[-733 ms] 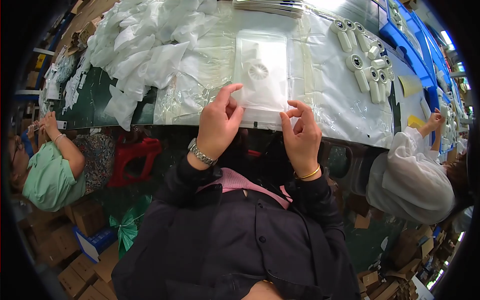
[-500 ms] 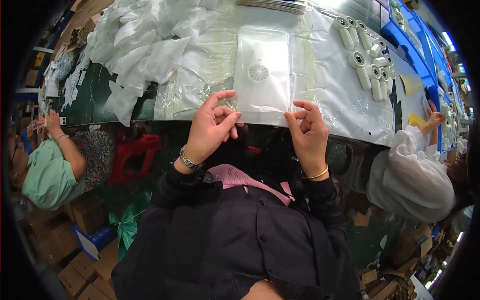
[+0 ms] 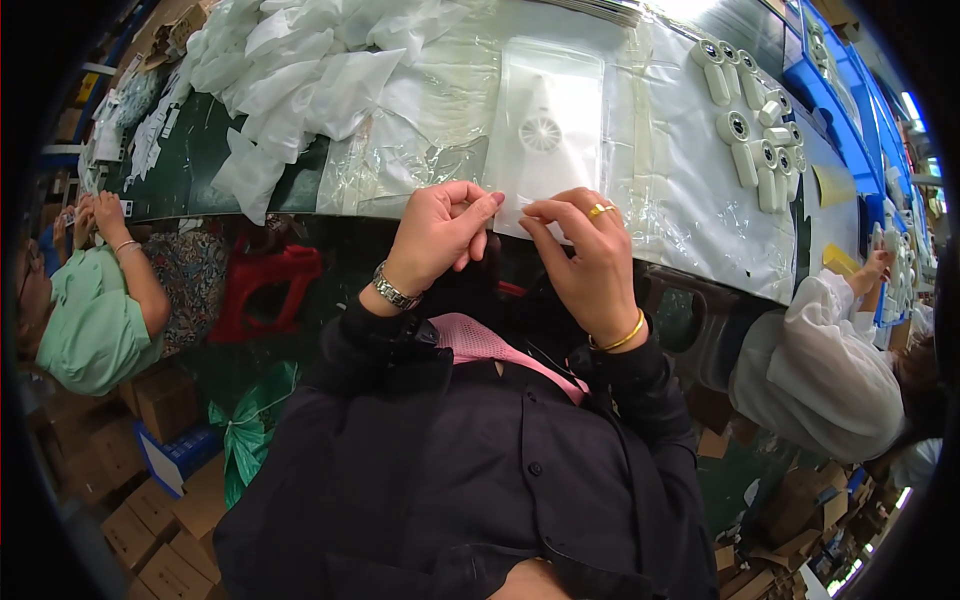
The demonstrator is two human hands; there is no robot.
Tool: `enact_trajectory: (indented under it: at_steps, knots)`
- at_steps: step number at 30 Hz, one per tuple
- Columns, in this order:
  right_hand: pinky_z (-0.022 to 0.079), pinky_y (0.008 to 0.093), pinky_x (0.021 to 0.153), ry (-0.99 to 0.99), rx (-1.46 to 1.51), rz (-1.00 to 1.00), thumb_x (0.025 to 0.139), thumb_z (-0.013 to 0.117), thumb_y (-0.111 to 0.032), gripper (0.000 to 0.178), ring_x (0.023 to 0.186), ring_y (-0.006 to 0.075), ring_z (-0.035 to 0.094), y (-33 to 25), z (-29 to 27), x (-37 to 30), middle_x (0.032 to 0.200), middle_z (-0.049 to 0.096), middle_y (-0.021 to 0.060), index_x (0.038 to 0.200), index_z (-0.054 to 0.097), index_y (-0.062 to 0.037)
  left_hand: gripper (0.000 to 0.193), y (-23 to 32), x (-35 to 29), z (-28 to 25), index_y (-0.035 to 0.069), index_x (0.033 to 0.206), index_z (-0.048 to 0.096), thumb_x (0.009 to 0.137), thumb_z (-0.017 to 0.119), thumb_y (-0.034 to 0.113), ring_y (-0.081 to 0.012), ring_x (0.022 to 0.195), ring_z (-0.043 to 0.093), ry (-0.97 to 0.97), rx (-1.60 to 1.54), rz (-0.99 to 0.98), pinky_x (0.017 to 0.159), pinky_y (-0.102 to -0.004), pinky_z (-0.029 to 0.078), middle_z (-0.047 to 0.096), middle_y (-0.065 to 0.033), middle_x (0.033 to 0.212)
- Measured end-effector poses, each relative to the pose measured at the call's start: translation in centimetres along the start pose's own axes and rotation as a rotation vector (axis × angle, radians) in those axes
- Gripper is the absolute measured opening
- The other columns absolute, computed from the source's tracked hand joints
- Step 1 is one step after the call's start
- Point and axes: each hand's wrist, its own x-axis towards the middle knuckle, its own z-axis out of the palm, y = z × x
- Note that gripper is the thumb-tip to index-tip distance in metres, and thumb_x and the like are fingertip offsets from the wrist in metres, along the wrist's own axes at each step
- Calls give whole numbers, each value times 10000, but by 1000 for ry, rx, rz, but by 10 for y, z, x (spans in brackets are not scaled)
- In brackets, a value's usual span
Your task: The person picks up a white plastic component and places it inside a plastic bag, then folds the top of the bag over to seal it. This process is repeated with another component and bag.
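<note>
A frosted translucent plastic bag (image 3: 575,80) lies on the table in front of me, with a pale shape and a round, spoked disc (image 3: 541,134) showing through it. My left hand (image 3: 440,235) is at the bag's lower left corner, fingers curled and thumb pressed toward the forefinger. Over the bag's near edge, my right hand (image 3: 585,250) is closed in a pinch, thumb and forefinger close together. Whatever thin thing the fingertips hold is too small to make out. The right hand covers the bag's lower right corner.
Filled white bags (image 3: 300,75) are heaped at the left. Several white handheld parts with round dark-centred heads (image 3: 740,130) lie at the right, before blue bins (image 3: 835,90). Co-workers sit at both sides, one in a green top (image 3: 105,310). A red stool (image 3: 265,290) stands below the table.
My right hand has moved left, from the bag's right corner toward my left hand, and its fingers have closed more. My left hand has shifted slightly right, its forefinger now curled in.
</note>
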Motion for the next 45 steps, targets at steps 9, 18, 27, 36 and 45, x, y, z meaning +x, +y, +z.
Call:
enact_trajectory:
  at_steps: [9, 18, 27, 36, 45]
  knots:
    - [478, 398, 831, -129, -27, 48, 926, 826, -142, 125, 868, 263, 674, 0, 13, 2, 933, 689, 53, 992, 741, -78, 282, -1, -1, 3, 29, 938, 736, 1107, 702, 252, -17, 422, 437, 26, 31, 1, 409, -207, 292, 631, 14, 611]
    - [471, 404, 843, -145, -9, 57, 929, 815, -148, 133, 866, 270, 666, -2, 18, 4, 926, 680, 55, 990, 722, -76, 270, -4, -2, 3, 18, 967, 747, 1108, 701, 244, -11, 428, 433, 21, 16, 27, 410, -209, 281, 624, 27, 611]
    - [462, 427, 886, -211, -195, -100, 952, 763, -108, 157, 946, 306, 645, -1, 25, -1, 996, 658, 76, 1020, 632, -54, 245, -13, 0, 2, 14, 974, 724, 1114, 687, 212, -16, 425, 416, 17, -11, 64, 404, -221, 278, 595, 33, 599]
    - [527, 411, 925, -109, 217, 24, 1069, 682, -121, 136, 1027, 271, 685, 6, -11, -15, 1055, 677, 123, 1069, 578, -34, 239, -5, -2, -5, 21, 954, 686, 1105, 696, 206, -35, 431, 425, -5, -71, -16, 408, -232, 289, 569, 32, 602]
    - [526, 341, 882, 351, 661, 478, 1099, 651, -30, 122, 887, 173, 662, 44, -69, -57, 983, 691, 95, 1203, 587, -23, 227, 0, -10, -20, 27, 982, 695, 1108, 674, 215, -56, 445, 451, -51, -40, -16, 433, -227, 327, 568, 13, 611]
